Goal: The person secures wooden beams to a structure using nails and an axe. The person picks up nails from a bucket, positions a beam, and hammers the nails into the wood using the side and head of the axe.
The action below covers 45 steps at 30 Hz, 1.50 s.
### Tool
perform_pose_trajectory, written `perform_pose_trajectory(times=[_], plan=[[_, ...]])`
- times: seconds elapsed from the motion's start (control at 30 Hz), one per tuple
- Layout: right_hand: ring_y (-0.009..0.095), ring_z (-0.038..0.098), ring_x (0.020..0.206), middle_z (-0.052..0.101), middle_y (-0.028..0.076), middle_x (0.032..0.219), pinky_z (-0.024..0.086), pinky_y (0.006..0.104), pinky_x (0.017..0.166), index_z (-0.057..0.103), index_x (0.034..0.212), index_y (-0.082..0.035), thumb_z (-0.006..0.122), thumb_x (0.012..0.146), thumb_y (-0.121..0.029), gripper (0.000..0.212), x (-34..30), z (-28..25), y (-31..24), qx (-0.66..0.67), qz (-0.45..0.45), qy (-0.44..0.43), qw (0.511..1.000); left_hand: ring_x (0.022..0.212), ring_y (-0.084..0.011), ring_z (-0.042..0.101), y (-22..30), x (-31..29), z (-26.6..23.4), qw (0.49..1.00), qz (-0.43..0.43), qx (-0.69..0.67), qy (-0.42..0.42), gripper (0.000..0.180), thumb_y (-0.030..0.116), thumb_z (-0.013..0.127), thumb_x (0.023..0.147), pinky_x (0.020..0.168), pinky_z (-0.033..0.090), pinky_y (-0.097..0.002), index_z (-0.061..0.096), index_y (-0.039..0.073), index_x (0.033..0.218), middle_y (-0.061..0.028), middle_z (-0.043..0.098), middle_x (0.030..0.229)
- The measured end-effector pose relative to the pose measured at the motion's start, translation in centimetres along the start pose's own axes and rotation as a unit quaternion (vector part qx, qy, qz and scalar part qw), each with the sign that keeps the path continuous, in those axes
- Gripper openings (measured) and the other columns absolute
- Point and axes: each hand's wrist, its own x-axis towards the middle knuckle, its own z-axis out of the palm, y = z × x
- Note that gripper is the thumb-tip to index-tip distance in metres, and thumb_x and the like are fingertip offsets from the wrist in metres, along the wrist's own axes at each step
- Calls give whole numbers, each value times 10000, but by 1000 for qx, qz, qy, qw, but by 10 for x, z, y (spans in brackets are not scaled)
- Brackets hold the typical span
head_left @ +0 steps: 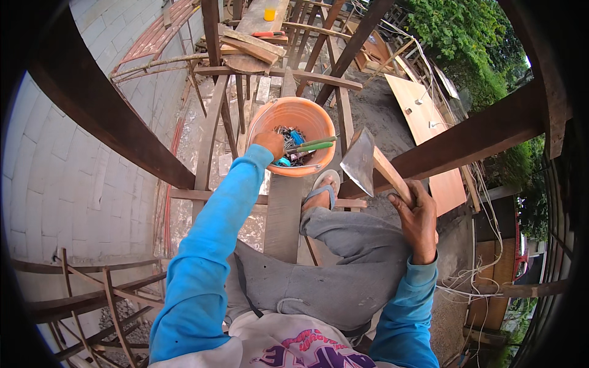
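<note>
An orange bucket (262,119) stands on a plank in front of me. Loose nails (285,131) lie inside it with blue items and a green-handled tool (316,146), perhaps pliers. My left hand (270,142) reaches over the bucket's near left side, down toward the nails and beside the green handles. Its fingertips are hidden, so whether they grip anything does not show. In my right hand (420,218) is a hatchet (390,175), gripped low on its wooden handle. The broad metal head points up and left, just right of my sandalled foot (323,189).
I sit high on a timber frame, a narrow plank (283,214) under the bucket. Dark beams (478,135) slope past on both sides. Wood offcuts (251,46) are stacked beyond the bucket. A block wall (80,153) rises at left; a plywood sheet (423,110) lies below right.
</note>
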Motion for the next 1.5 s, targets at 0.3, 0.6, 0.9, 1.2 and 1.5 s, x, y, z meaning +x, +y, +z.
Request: perform_pose_trajectory(times=[0.3,0.6,0.9,1.2,1.5], plan=[[101,516,777,604,33,839,429,245,685,626,1053,23,771,826,-150,319,9,-2,-15,137,92,-14,986,896,-347,686,-25,84,65,989,-35,-67,123,199,66,579,816,817,546,-446,758,96,899,-197,705,924],[86,485,734,573,5,791,416,239,653,617,1006,13,784,814,-134,293,4,-4,2,152,137,-8,979,898,-349,698,-13,105,64,996,1,14,84,222,98,528,875,779,570,-449,740,47,915,-200,707,960],[86,465,701,543,2,741,400,241,618,615,980,19,805,791,-155,320,1,-5,4,131,93,3,987,899,-350,684,-17,97,49,984,32,-65,161,162,108,589,854,783,547,-479,702,45,953,-204,690,988],[77,464,720,558,-7,790,398,228,627,624,1023,24,787,820,-188,336,-2,-2,4,173,98,26,980,843,-243,713,-24,2,-16,682,31,-711,170,170,102,502,990,602,576,-289,495,5,1131,-151,661,980],[87,483,717,559,-2,773,428,243,643,616,1030,23,768,837,-165,310,-4,3,-11,159,43,18,986,904,-227,680,-42,-133,-79,579,115,-725,354,222,71,595,942,739,616,-330,490,17,1131,-120,626,1009]])
